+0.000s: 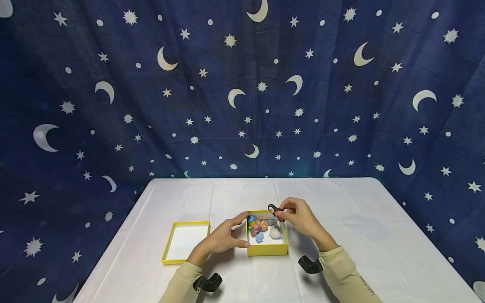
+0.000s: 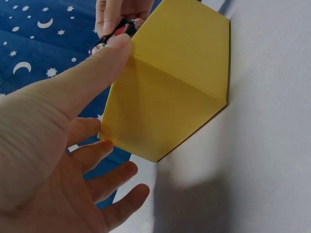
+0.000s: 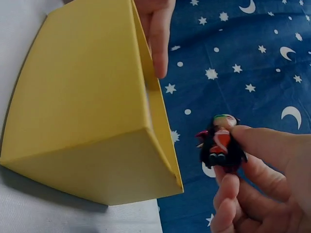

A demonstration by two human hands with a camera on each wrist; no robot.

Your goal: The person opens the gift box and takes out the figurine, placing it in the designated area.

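Observation:
A small dark-haired figurine (image 3: 222,143) in red and black is pinched between the thumb and fingers of my right hand (image 1: 301,216), above the right rim of the yellow box (image 1: 267,250). Several small toy figures (image 1: 261,227), among them pink, blue, orange and grey ones, lie inside this lidless box. My left hand (image 1: 223,237) holds the box at its left side, thumb at the near corner and fingertips at the far one. In the left wrist view the thumb rests on the box's upper edge, and the outer fingers are spread apart from it.
A shallow yellow-rimmed lid (image 1: 186,222) with a white inside lies to the left of the box. Both stand on a table with a white cloth (image 1: 363,235). Behind hangs a dark blue curtain (image 1: 212,113) with moons and stars.

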